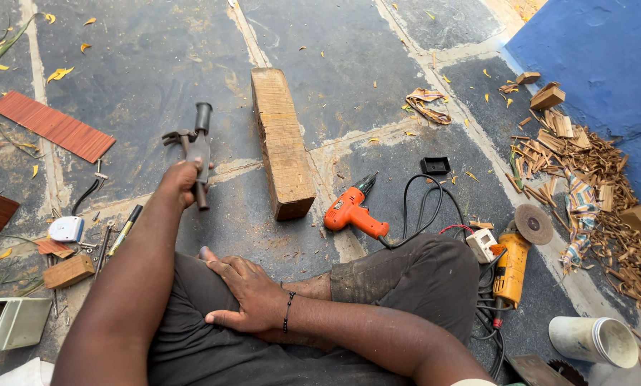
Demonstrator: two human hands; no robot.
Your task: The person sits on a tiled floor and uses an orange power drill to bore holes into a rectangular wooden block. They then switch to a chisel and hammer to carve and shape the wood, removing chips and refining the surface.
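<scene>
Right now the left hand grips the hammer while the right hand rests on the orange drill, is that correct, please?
Not quite. In the head view the right hand rests on the person's own leg; the orange drill lies untouched on the floor. The left hand does grip the hammer.

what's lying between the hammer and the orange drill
In the head view, a long wooden block lies on the stone floor between the hammer and the orange drill.

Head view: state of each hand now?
Left hand: closed on the hammer, held above the floor.
Right hand: open, flat on the person's leg, holding nothing.
</scene>
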